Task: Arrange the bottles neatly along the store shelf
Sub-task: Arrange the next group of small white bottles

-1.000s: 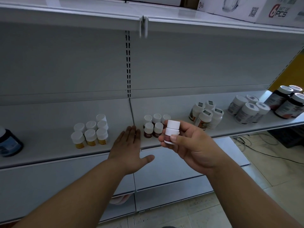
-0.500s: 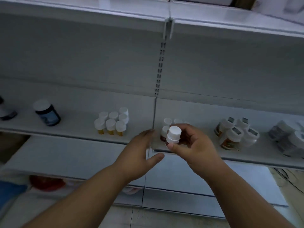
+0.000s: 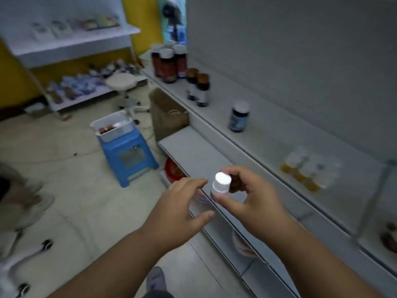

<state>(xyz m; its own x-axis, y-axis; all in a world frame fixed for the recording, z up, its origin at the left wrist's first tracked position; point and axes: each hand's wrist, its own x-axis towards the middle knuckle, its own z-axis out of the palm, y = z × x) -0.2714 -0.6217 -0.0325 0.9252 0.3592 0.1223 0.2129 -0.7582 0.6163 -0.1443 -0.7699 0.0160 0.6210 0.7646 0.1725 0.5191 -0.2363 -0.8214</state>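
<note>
My right hand (image 3: 251,196) pinches a small white-capped bottle (image 3: 221,185) in the air in front of the shelf (image 3: 268,147). Just left of it, my left hand (image 3: 182,207) hovers with relaxed, spread fingers and holds nothing. On the shelf stand a blurred cluster of small yellow bottles (image 3: 305,171), a dark blue-labelled jar (image 3: 238,117), two amber bottles (image 3: 197,87) and several tall dark bottles (image 3: 169,61) at the far end.
A blue stool (image 3: 129,155) carries a white basket (image 3: 111,125) with a few bottles in it. A brown paper bag (image 3: 169,117) leans by the shelf end. A round stool (image 3: 124,87) and another shelf unit (image 3: 71,50) stand beyond.
The view has swung to the left, along the shelf toward the floor and the blue stool. My right hand still holds the same bottle; my left hand has come off the shelf edge.
</note>
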